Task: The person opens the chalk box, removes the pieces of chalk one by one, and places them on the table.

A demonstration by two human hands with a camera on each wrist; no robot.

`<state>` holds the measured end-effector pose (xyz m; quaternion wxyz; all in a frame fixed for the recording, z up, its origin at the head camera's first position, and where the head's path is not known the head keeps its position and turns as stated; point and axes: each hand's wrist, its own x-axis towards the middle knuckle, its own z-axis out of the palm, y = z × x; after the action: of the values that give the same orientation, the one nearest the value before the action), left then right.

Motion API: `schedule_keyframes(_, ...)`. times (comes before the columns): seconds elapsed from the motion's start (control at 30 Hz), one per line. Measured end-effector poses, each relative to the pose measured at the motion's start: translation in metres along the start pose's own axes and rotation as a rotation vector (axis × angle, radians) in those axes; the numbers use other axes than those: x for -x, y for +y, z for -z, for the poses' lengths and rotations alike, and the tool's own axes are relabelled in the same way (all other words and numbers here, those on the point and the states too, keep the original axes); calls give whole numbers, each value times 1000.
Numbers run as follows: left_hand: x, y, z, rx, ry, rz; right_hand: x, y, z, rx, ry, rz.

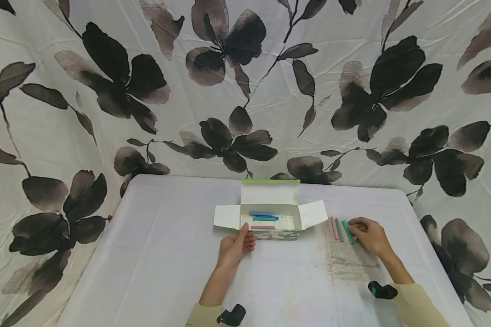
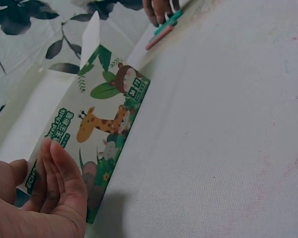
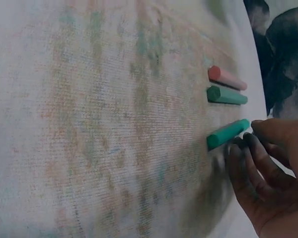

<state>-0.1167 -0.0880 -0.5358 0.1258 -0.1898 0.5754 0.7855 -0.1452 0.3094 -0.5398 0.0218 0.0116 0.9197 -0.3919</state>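
At the near left corner of an open cardboard chalk box (image 1: 276, 235), my left hand (image 1: 234, 247) holds the box. In the left wrist view its fingers lie against the printed front, with the thumb at the side edge. Inside the box are blue chalk sticks (image 1: 260, 213), a green one (image 1: 264, 219) and a pink one (image 1: 263, 227). My right hand (image 1: 370, 236) pinches the far end of a teal chalk stick (image 3: 227, 134) on the table. Beside it lie a darker green chalk stick (image 3: 227, 95) and a pink chalk stick (image 3: 228, 78).
Chalk smudges mark the white tablecloth (image 1: 352, 265) in front of the right-hand sticks. The box's lid (image 1: 270, 193) stands up at the back, and its side flaps (image 1: 313, 213) spread outward. A floral curtain (image 1: 229, 91) hangs behind the table.
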Motion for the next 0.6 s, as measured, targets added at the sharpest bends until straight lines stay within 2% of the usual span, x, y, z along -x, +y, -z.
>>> schedule_keyframes(0.2, -2, -2, 1, -1, -4, 0, -4, -16, 8, 40, 44, 18)
schedule_keyframes(0.43, -4, -3, 2, 3, -5, 1, -13, -45, 18, -53, 34, 112)
schedule_keyframes(0.6, -3, -2, 2, 7, -5, -2, -18, -64, 24, -45, 30, 175)
